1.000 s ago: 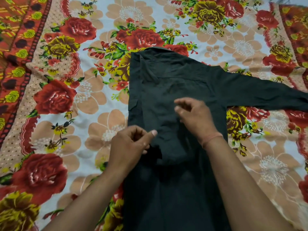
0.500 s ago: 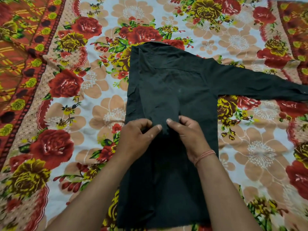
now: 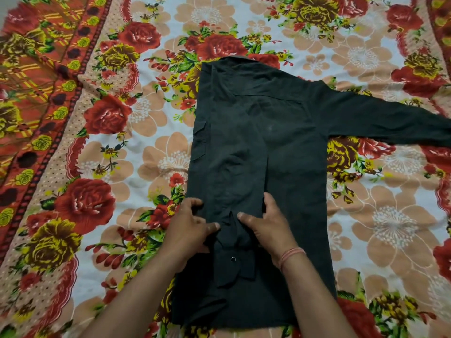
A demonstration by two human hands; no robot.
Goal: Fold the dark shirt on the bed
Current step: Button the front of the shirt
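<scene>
The dark shirt (image 3: 256, 132) lies flat on the floral bedsheet (image 3: 136, 162), collar away from me. Its left side is folded inward, and that sleeve (image 3: 234, 259) runs down the middle of the body, a small button showing at its cuff. The other sleeve (image 3: 390, 123) stretches out flat to the right. My left hand (image 3: 192, 228) holds the fabric near the shirt's left folded edge, thumb pointing right onto the folded sleeve. My right hand (image 3: 268, 225) faces it, pinching the same bunched sleeve between thumb and fingers.
The bedsheet has a red and orange patterned border (image 3: 31, 98) running along the left side and another strip at the far right (image 3: 439, 25). Flat sheet surrounds the shirt on all sides.
Both hands have slid toward me along the folded sleeve, from mid-body down near the hem. More of the shirt's lower part has come into view.
</scene>
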